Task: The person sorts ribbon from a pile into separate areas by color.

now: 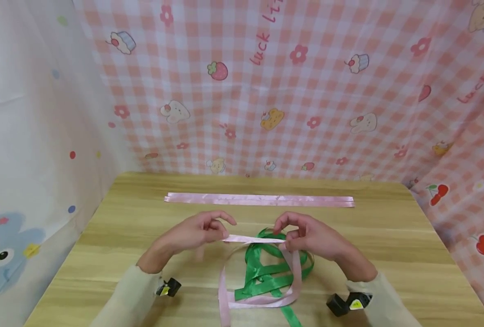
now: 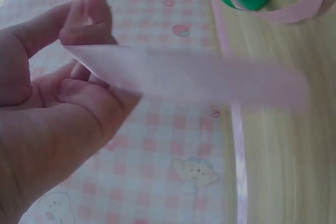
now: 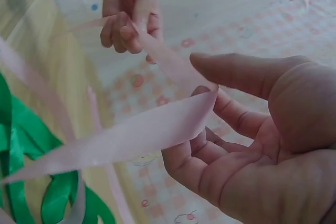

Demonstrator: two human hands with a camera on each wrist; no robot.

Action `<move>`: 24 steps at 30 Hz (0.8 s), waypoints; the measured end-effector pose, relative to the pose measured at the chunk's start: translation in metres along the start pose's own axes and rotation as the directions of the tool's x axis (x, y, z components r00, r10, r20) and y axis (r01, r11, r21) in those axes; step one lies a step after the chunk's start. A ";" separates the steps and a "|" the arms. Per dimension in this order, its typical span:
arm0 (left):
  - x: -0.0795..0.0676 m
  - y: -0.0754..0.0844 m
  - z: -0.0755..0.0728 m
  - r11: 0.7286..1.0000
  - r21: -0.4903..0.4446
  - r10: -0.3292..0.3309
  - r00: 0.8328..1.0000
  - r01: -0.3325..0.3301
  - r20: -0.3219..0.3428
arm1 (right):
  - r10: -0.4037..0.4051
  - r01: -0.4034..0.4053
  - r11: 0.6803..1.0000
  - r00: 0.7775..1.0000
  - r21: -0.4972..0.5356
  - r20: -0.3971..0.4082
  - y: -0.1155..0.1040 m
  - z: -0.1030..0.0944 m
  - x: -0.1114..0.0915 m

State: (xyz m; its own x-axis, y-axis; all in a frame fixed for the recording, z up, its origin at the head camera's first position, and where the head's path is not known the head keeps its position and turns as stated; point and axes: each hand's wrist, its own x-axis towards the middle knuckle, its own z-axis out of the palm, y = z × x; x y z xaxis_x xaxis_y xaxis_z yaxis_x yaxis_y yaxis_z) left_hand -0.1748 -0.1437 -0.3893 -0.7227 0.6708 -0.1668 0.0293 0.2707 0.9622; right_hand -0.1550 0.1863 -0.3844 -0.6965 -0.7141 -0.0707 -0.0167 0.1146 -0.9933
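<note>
The person's left hand [image 1: 197,232] has a closed grip, pinching a long, narrow pink satin ribbon [image 1: 252,239] at its fingertips; the right hand [image 1: 314,236] grasps the same ribbon with bent fingers, where it turns back on itself. Between the two grips the ribbon spans nearly straight, raised above the worktop [image 1: 103,245], the bare pale wood showing beneath. A faint pink tail hangs just below the left hand.

From the right grip the ribbon drops and curves around the near side of a loose heap of shiny green satin ribbon [image 1: 253,268], with one pink part running out at the bottom edge of the head view. The heap lies between the hands and nearer the person.

Counted: two hands, both grasping; one held pink ribbon; one green heap, whose number of lengths cannot be told. Beyond the hands, one straight pink satin strip [image 1: 258,199] lies crosswise near the far edge; whether it is folded double or two layers laid together is unclear.

Two small black wrist devices [image 1: 174,287] sit at two pale sleeves [image 1: 129,293]. Behind hangs a pink-and-white checked cloth [image 1: 328,91]; at the left, a white printed cloth [image 1: 41,122].
</note>
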 end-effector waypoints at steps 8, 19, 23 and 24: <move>-0.017 0.006 -0.013 0.988 -0.095 0.119 0.991 -0.124 -0.065 | -0.064 0.063 0.998 0.998 0.024 0.024 -0.012 -0.008 -0.017; -0.033 -0.002 -0.031 0.993 0.007 0.119 0.984 -0.119 -0.136 | -0.166 0.168 0.986 0.985 0.027 -0.040 -0.017 -0.027 -0.038; -0.038 -0.007 -0.039 0.991 0.017 0.136 0.984 -0.135 -0.116 | -0.180 0.177 0.983 0.980 -0.049 -0.088 -0.018 -0.032 -0.044; -0.040 -0.008 -0.041 0.990 0.012 0.141 0.985 -0.141 -0.103 | -0.181 0.175 0.982 0.978 -0.067 -0.099 -0.018 -0.033 -0.045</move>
State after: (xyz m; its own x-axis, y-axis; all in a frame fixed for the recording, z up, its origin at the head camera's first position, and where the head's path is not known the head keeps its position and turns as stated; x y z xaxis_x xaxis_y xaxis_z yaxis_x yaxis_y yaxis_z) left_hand -0.1742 -0.2010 -0.3819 -0.7783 0.6279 -0.0060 0.1388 0.1814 0.9736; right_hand -0.1469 0.2389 -0.3604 -0.7494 -0.6512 0.1197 -0.1863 0.0339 -0.9819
